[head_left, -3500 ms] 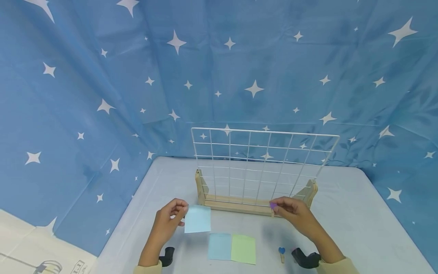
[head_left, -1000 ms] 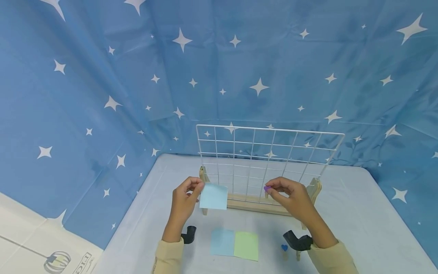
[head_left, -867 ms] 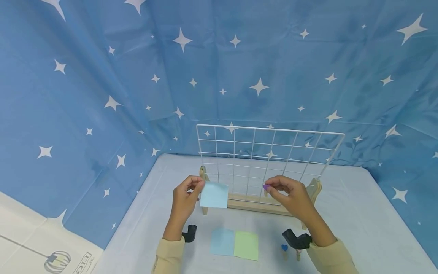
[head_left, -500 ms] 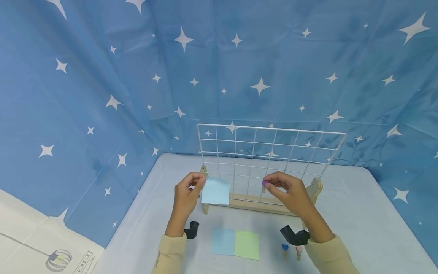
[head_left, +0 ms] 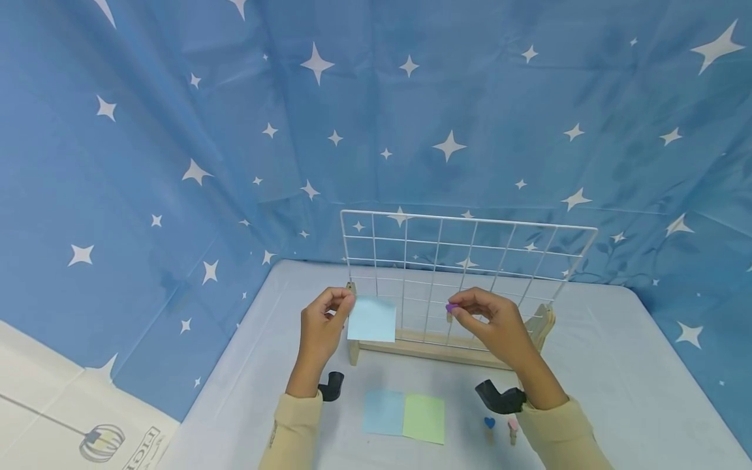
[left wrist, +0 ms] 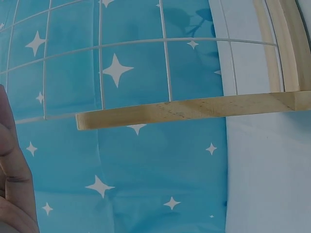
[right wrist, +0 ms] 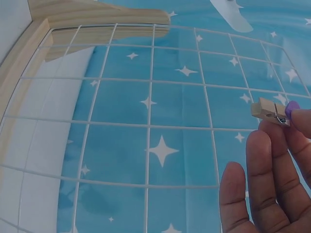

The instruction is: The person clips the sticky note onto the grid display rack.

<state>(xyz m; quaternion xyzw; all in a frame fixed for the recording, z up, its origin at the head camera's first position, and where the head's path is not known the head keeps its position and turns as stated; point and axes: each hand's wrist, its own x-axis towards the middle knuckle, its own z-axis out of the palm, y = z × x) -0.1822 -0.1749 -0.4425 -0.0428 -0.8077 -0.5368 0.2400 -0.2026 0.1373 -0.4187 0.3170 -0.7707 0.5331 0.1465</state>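
My left hand point(head_left: 320, 325) pinches a light blue sticky note point(head_left: 372, 319) by its upper left corner, in front of the left end of the white wire grid point(head_left: 437, 243). In my right hand point(head_left: 492, 323), thumb and forefinger pinch a small wooden clothespin point(right wrist: 268, 110) at its purple end; its jaws point away from the fingers, toward the grid. The note and the clothespin are apart. Only the edge of the left hand point(left wrist: 13, 179) shows in the left wrist view, and the note is out of sight there.
The grid stands in a wooden base point(head_left: 437, 351) on the white table point(head_left: 247, 398). A blue note point(head_left: 384, 412) and a green note point(head_left: 424, 418) lie side by side in front. Clothespins with a blue heart point(head_left: 489, 424) and a pink top point(head_left: 513, 427) lie right. A starry curtain point(head_left: 499, 98) hangs behind.
Over these frames, my left hand has raised the blue note and brought it rightward to the grid. My right hand has lifted the clothespin and shifted slightly left, narrowing the gap between them.
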